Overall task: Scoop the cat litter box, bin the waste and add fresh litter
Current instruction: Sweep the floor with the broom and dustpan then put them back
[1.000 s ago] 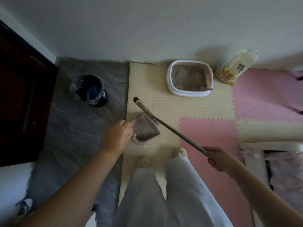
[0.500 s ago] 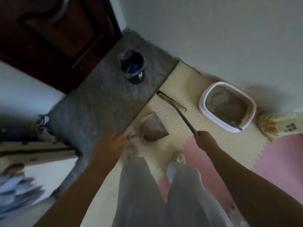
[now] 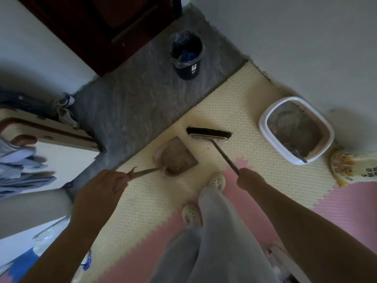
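My left hand (image 3: 101,188) grips the long handle of a dustpan (image 3: 176,158) that rests on the cream foam mat with grey-brown litter in it. My right hand (image 3: 250,181) holds the stick of a broom (image 3: 208,134), whose black bristle head lies on the mat just beyond the dustpan. The white-rimmed litter box (image 3: 265,127) sits by the wall at the right, with litter and a scoop (image 3: 298,156) inside. A yellow litter bag (image 3: 355,170) lies to its right. The black bin (image 3: 186,54) with a plastic liner stands on the grey floor beyond.
A dark wooden door (image 3: 98,21) is at the top left. Shoes (image 3: 65,109) and a low cabinet (image 3: 51,144) with blue cloth stand at the left. My legs and white slippers (image 3: 217,180) are on the pink and cream mats.
The view has swung round to the left. The broom head has turned broadside and moved beside the dustpan's mouth. My left hand has slid back along the dustpan handle.
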